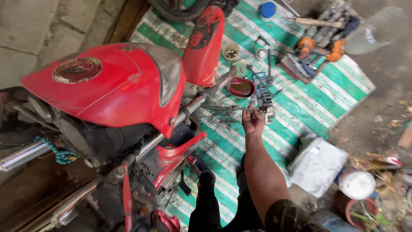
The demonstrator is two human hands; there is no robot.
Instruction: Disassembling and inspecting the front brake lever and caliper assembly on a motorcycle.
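The right hand (253, 121) is reaching to the middle of the frame, its grip pinching a thin cable (223, 108) by the red motorbike (107, 90) — tools (317, 47) are lying on the striped mat (309, 103) at upper right, the bike looking part-stripped; the left hand is not showing.

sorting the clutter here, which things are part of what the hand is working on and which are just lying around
In hand:
right hand, fingers at a thin cable
small metal part beside the hand
red motorcycle, handlebar end

Lying about:
orange drill
hammer
blue lid
small cup of bits
white canister
striped mat
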